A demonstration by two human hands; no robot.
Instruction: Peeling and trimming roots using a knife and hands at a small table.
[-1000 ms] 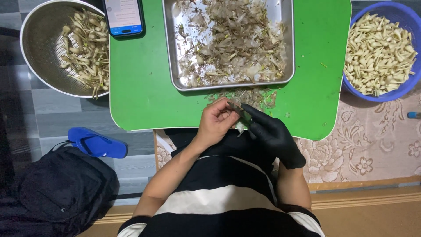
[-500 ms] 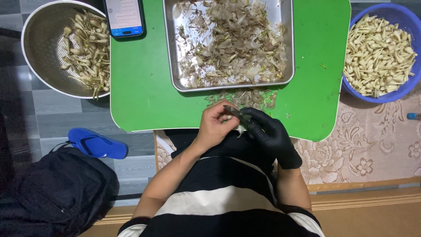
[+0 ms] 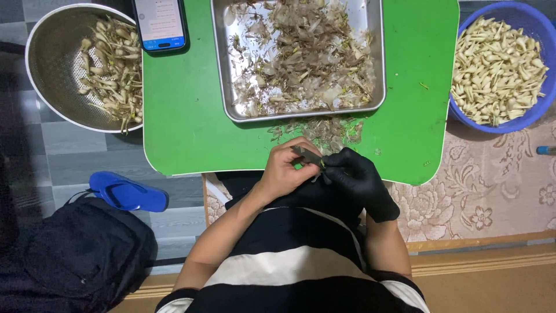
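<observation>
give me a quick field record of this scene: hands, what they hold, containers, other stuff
left hand: bare, pinching a small dark blade
right hand: black glove, fingertips meeting the left hand's at the table edge
table: green, rounded corners
tray: metal, full of peelings
colander: metal, pale stalks inside
basin: blue, heaped with pale pieces
phone: on table, screen lit
floor: blue sandal, black bag

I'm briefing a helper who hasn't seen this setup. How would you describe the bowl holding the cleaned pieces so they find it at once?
Start from the green table; the bowl you want sits off its right edge, on the patterned floral mat. It is the blue plastic bowl, heaped with pale cream pieces. The other bowl, off the left edge, is a perforated metal colander that is only partly filled.
</observation>
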